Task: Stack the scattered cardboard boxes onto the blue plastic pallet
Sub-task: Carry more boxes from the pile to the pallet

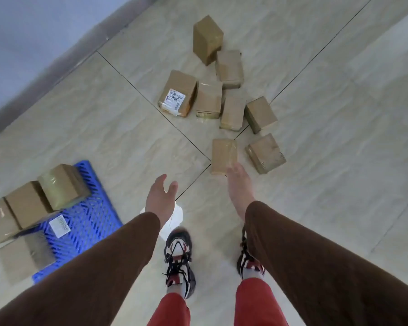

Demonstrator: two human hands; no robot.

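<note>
Several brown cardboard boxes lie scattered on the tiled floor ahead; the nearest one (223, 154) is taped and lies flat. My right hand (239, 184) reaches out just below it, fingers apart, holding nothing. My left hand (161, 196) is open too, palm turned inward, over bare floor. At the lower left the blue plastic pallet (87, 220) carries several boxes, the top one (63, 185) tilted. A box with a white label (178, 94) lies at the left of the scattered group.
A grey wall and dark skirting (57, 64) run along the upper left. My two feet in red, white and black trainers (178, 257) stand on the floor below the hands. A white scrap (177, 216) lies under my left wrist.
</note>
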